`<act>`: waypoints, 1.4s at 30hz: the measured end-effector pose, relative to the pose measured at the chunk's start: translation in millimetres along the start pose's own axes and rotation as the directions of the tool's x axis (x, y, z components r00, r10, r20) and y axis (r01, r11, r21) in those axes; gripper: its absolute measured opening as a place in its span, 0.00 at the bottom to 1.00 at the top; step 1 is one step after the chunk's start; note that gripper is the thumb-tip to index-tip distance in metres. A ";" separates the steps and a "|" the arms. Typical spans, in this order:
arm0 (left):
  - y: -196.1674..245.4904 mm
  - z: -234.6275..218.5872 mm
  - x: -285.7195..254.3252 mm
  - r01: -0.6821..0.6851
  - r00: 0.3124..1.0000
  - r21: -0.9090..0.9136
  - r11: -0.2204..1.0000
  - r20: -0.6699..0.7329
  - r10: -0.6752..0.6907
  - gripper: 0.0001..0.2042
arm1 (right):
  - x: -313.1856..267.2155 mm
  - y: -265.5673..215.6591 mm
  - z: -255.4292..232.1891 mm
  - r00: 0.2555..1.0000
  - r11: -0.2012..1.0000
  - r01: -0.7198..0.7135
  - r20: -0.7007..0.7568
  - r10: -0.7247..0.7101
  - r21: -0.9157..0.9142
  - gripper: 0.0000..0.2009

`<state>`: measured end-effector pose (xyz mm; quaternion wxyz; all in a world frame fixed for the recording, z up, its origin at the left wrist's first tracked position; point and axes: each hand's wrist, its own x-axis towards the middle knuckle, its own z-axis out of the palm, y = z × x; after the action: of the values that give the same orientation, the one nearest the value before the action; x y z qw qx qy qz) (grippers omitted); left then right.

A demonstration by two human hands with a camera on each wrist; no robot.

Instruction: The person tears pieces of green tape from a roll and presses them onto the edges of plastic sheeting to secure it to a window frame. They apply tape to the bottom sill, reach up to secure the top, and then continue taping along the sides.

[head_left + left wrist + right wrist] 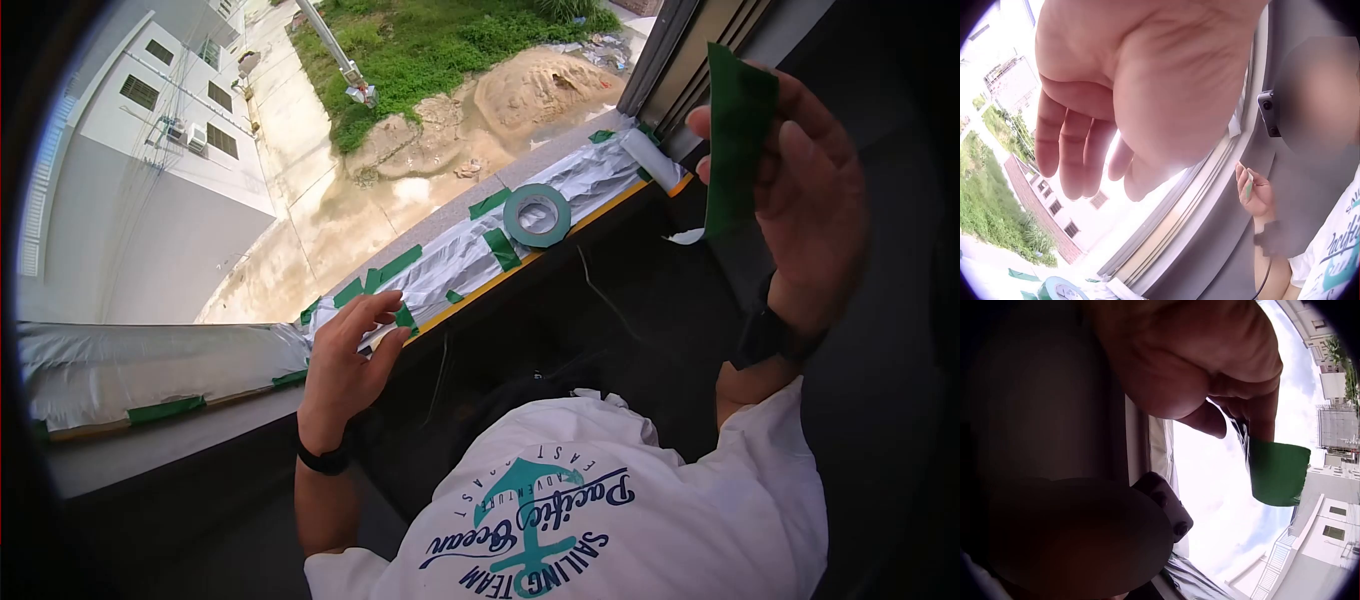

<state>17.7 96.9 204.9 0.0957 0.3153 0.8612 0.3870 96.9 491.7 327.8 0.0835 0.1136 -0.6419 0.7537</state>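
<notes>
My right hand [815,200], raised at the upper right of the head view, pinches a strip of green tape [740,140]. The strip hangs down, with a small white scrap [688,237] at its lower end. In the right wrist view the green tape [1280,475] sticks out beyond the fingers. My left hand [350,355] is over the near left part of the window sill, fingers relaxed and slightly bent, holding nothing. A roll of green tape [517,230] lies flat on the silvery plastic film [445,265] that covers the sill.
Short green tape pieces [503,250] fasten the film along the sill. A white roll [655,162] lies at the sill's far right corner. More film [160,370] covers the left sill. Beyond the window lie a sand heap [545,85], grass and a white building [180,120].
</notes>
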 end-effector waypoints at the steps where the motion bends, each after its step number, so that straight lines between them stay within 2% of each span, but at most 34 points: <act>1: 2.9 -7.2 -6.7 -0.008 1.000 -0.014 1.000 0.001 0.008 0.18 | 3.3 -10.3 22.5 1.000 1.000 0.002 0.026 -0.003 0.015 0.21; 3: 9.7 -23.9 -21.5 -0.079 0.996 -0.063 0.995 -0.044 0.076 0.18 | 12.3 -26.7 65.8 0.996 0.999 0.009 0.084 -0.012 0.032 0.22; 5: 14.9 -44.1 -37.9 -0.091 0.996 -0.106 0.990 -0.032 0.089 0.20 | 16.7 -31.5 101.7 0.991 0.999 0.006 0.131 -0.010 0.037 0.22; 7: 24.8 -58.1 -49.5 -0.103 0.990 -0.344 0.933 -0.122 0.064 0.27 | 18.6 -37.0 130.8 0.986 0.999 0.012 0.168 -0.018 0.040 0.22; 9: 40.9 -66.5 -48.1 -0.258 0.956 -0.533 0.806 -0.262 0.132 0.39 | 19.0 -40.4 157.3 0.979 0.999 0.003 0.203 -0.011 0.038 0.22; 11: 59.5 -74.0 -45.3 -0.408 0.900 -0.472 0.781 -0.352 0.257 0.49 | 18.8 -40.8 182.4 0.971 0.999 -0.008 0.240 -0.001 0.038 0.23; 16: 77.8 -84.9 -62.0 -0.541 0.840 -0.545 0.640 -0.375 0.391 0.38 | 18.3 -37.3 237.2 0.942 0.998 -0.041 0.334 0.024 0.044 0.23; 18: 72.5 -90.6 -70.2 -0.497 0.867 -0.574 0.651 -0.358 0.346 0.25 | 21.7 -32.7 259.5 0.928 0.997 -0.058 0.370 0.037 0.045 0.23; 19: 70.4 -87.9 -71.6 -0.538 0.842 -0.640 0.548 -0.445 0.306 0.17 | 23.0 -33.4 268.9 0.919 0.996 -0.067 0.392 0.038 0.059 0.24; 20: 70.2 -91.8 -76.7 -0.526 0.850 -0.680 0.511 -0.437 0.293 0.16 | 22.9 -31.3 278.8 0.910 0.993 -0.087 0.412 0.046 0.082 0.24; 21: 70.8 -95.7 -81.9 -0.507 0.862 -0.720 0.474 -0.427 0.274 0.15 | 26.0 -23.9 280.9 0.886 0.985 -0.071 0.464 -0.009 0.156 0.24; 23: 70.4 -107.4 -89.8 -0.506 0.862 -0.708 0.492 -0.436 0.258 0.13 | 32.1 -9.3 285.0 0.821 0.950 -0.068 0.558 -0.120 0.304 0.24; 24: 70.3 -111.3 -95.4 -0.504 0.863 -0.709 0.493 -0.437 0.254 0.12 | 32.9 -6.3 288.9 0.830 0.952 -0.049 0.542 -0.130 0.303 0.24; 25: 70.3 -113.2 -102.7 -0.510 0.859 -0.698 0.503 -0.448 0.249 0.12 | 32.5 -9.9 294.8 0.840 0.976 0.003 0.529 -0.120 0.217 0.24; 27: 72.1 -122.9 -113.5 -0.492 0.862 -0.717 0.493 -0.478 0.165 0.09 | 29.0 -16.4 305.6 0.864 0.981 0.176 0.491 -0.115 -0.078 0.24; 28: 71.1 -126.1 -116.8 -0.498 0.857 -0.714 0.492 -0.493 0.153 0.08 | 30.1 -18.4 311.1 0.858 0.955 0.245 0.496 -0.134 -0.166 0.24; 29: 77.5 -131.2 -125.6 -0.455 0.872 -0.716 0.530 -0.479 0.101 0.07 | 30.0 -23.5 319.2 0.838 0.981 0.177 0.535 -0.107 -0.081 0.25; 30: 81.9 -136.2 -131.2 -0.451 0.872 -0.717 0.531 -0.482 0.089 0.07 | 34.9 -23.3 323.7 0.778 0.971 0.237 0.606 -0.163 -0.043 0.26; 31: 82.5 -141.5 -136.4 -0.445 0.872 -0.720 0.532 -0.485 0.073 0.07 | 37.0 -21.5 329.9 0.763 0.973 0.232 0.617 -0.193 0.018 0.27; 32: 79.0 -151.4 -145.3 -0.436 0.875 -0.712 0.550 -0.479 0.073 0.07 | 44.8 -19.8 338.1 0.708 0.949 0.316 0.662 -0.244 0.011 0.27; 33: 80.1 -160.2 -153.8 -0.425 0.878 -0.705 0.568 -0.473 0.069 0.07 | 51.4 -24.1 343.1 0.648 0.917 0.399 0.704 -0.290 0.011 0.28; 34: 81.5 -168.9 -162.4 -0.398 0.893 -0.697 0.597 -0.442 0.081 0.07 | 54.3 -30.5 349.9 0.618 0.845 0.532 0.709 -0.340 -0.058 0.26; 35: 84.5 -175.1 -170.1 -0.404 0.896 -0.719 0.566 -0.436 0.086 0.07 | 59.8 -38.1 356.9 0.582 0.748 0.652 0.712 -0.393 -0.121 0.26; 36: 87.2 -183.7 -178.7 -0.406 0.893 -0.709 0.577 -0.441 0.086 0.07 | 71.7 -44.6 359.9 0.453 0.520 0.837 0.750 -0.483 -0.171 0.27; 37: 90.6 -191.5 -186.3 -0.403 0.893 -0.703 0.586 -0.442 0.084 0.07 | 82.3 -52.3 363.1 0.411 0.487 0.862 0.753 -0.514 -0.138 0.27; 38: 97.4 -198.5 -194.5 -0.425 0.876 -0.674 0.604 -0.474 0.088 0.07 | 90.9 -60.2 366.1 0.295 0.225 0.953 0.775 -0.559 -0.201 0.28; 39: 103.8 -207.6 -199.7 -0.440 0.865 -0.644 0.625 -0.491 0.103 0.07 | 100.6 -63.8 369.8 0.184 -0.048 0.965 0.794 -0.579 -0.258 0.29; 40: 111.2 -217.6 -206.7 -0.415 0.844 -0.526 0.742 -0.528 0.098 0.08 | 110.0 -66.1 380.5 0.073 -0.212 0.936 0.744 -0.665 -0.281 0.31; 41: 118.7 -226.8 -212.7 -0.374 0.818 -0.398 0.838 -0.567 0.096 0.08 | 109.8 -73.7 387.8 0.039 -0.235 0.935 0.735 -0.677 -0.266 0.31; 42: 125.5 -233.9 -216.5 -0.368 0.795 -0.312 0.876 -0.594 0.123 0.08 | 103.5 -80.8 394.6 0.028 -0.278 0.909 0.713 -0.701 -0.309 0.31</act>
<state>150.4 -115.5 438.6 -0.1474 0.2727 0.7001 0.6432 44.7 113.4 492.6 0.5310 0.5680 -0.6196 0.1068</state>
